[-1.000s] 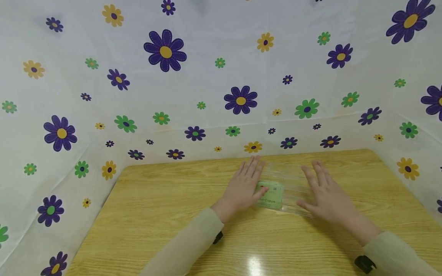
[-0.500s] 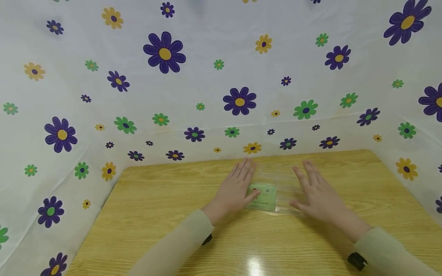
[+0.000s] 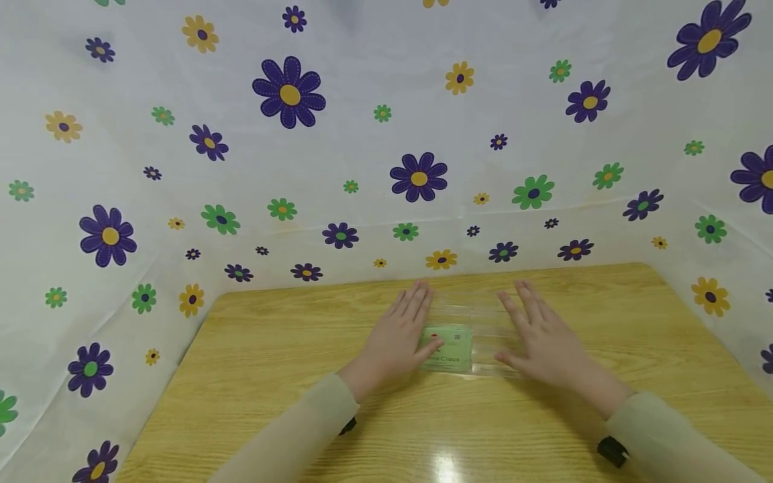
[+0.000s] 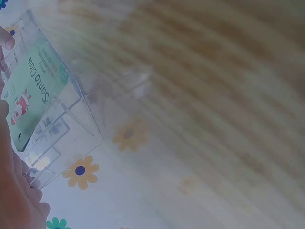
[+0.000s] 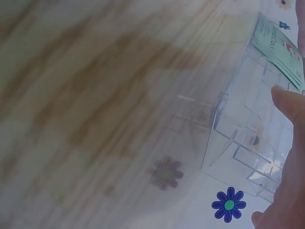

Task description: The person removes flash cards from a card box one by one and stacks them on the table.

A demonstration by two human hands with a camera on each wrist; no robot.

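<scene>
A clear plastic card holder (image 3: 485,341) with several tiers stands on the table between my hands. Green cards (image 3: 449,349) marked "Santa Claus", with a red figure, sit in its left half; the left wrist view shows these cards (image 4: 35,86) leaning in their slot. My left hand (image 3: 392,339) lies along the holder's left side, fingers straight and pointing away, its thumb across the cards' left part. At the right end, my right hand (image 3: 546,345) has its fingers spread and straight, thumb toward the holder's front. Nothing shows in the holder's right half (image 5: 243,129).
The wood-grain table (image 3: 272,376) is glossy and reflects light at the front. Behind it and along both sides hangs a white cloth (image 3: 344,147) with purple, yellow and green flowers. A dark strap (image 3: 612,451) shows at my right wrist.
Both hands and the card holder with its cards have shifted left along the table, a little toward me. The hands keep nearly the same pose at its two ends.
</scene>
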